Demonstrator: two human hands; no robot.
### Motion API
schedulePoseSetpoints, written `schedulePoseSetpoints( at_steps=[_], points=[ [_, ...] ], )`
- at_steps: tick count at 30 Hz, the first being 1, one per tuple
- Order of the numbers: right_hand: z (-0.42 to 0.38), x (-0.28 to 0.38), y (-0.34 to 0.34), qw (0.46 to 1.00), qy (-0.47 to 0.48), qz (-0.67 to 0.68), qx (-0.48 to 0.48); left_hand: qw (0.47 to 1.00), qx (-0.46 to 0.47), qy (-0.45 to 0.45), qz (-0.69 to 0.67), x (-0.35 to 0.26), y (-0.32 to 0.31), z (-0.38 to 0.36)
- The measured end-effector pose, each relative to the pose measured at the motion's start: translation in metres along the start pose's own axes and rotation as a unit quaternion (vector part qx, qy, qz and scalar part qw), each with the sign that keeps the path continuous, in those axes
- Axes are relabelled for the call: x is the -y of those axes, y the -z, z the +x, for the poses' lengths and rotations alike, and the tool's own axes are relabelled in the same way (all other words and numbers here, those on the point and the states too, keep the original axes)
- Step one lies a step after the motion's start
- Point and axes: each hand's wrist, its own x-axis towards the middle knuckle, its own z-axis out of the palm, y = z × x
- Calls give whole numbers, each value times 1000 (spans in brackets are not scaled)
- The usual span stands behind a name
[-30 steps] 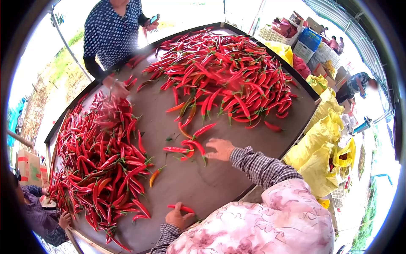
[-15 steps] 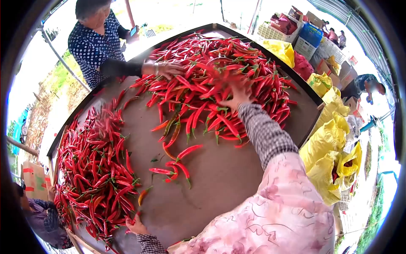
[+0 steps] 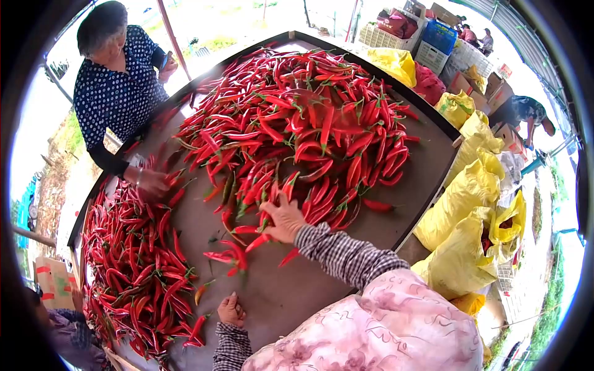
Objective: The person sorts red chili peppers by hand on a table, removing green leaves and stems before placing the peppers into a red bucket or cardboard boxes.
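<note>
A large heap of red chili peppers (image 3: 309, 111) covers the upper middle of the brown table (image 3: 322, 272). My right hand (image 3: 284, 219) is at the lower edge of this heap, its fingers spread on or just over peppers; no firm grip shows. Below and left of it lie a few loose peppers (image 3: 232, 255), partly blurred. My left hand (image 3: 231, 311) is near the table's front edge, fingers curled together, touching no pepper that I can make out. A second pile of peppers (image 3: 136, 266) lies to its left.
Across the table at the upper left, a person in a dotted shirt (image 3: 117, 80) reaches a blurred hand to the left pile. Another person (image 3: 71, 334) is at the lower left. Yellow sacks (image 3: 464, 198) line the right side, with crates (image 3: 390, 38) behind. A dark rim (image 3: 427, 108) borders the table.
My right hand has come back from the heap toward me, and more peppers lie lower. My left hand has left the left pile's edge, moving right. The other person's hand has moved to the left pile.
</note>
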Motion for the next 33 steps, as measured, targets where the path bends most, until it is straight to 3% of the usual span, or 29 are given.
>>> schedulePoseSetpoints(
  at_steps=[2,3,9,11,12,13,14,16,18,19,22,23,25,27,29,31,33],
  points=[
    [-6,0,-42,991,115,47,-40,1000,-3,7,-3,-1,-1,-5],
    [-7,-2,-68,954,180,238,5,1000,-4,7,-4,-1,-1,-5],
    [-49,29,-55,920,252,282,104,1000,3,8,-5,2,3,-5],
    [-49,15,-10,918,346,175,83,1000,3,2,22,-2,-5,-14],
    [-42,-2,-2,898,284,311,128,1000,4,1,7,-5,-7,-17],
    [-30,-30,6,949,266,151,77,1000,-10,1,-1,-5,-5,-17],
    [-22,-48,30,956,278,67,-58,1000,-8,9,0,-4,-4,-15],
    [-3,-108,59,966,180,-28,-181,1000,-17,14,7,-5,-9,-15],
    [-18,-135,78,962,-79,-195,-175,999,-30,7,11,-7,-13,-17],
    [-23,-148,72,950,-181,-206,-147,999,-39,-2,18,-6,-15,-18],
    [-37,-125,52,955,-238,-134,-119,997,-45,-66,-14,2,-20,-23],
    [-36,-123,38,958,-220,-122,-135,992,-56,-112,-36,4,-22,-24],
    [-43,-110,21,973,-63,-126,-183,989,-66,-128,-38,10,-21,-27],
    [-51,-97,-6,995,-10,-60,-75,986,-74,-146,-43,22,-19,-23],
    [-71,-74,-30,989,96,-78,-84,946,-88,-300,87,40,-20,-14],
    [-84,-55,-56,973,223,-31,-43,950,-57,-297,75,36,-31,-28],
    [-95,-22,-56,950,311,-28,22,917,-60,-324,223,47,-24,-24]
  ],
)
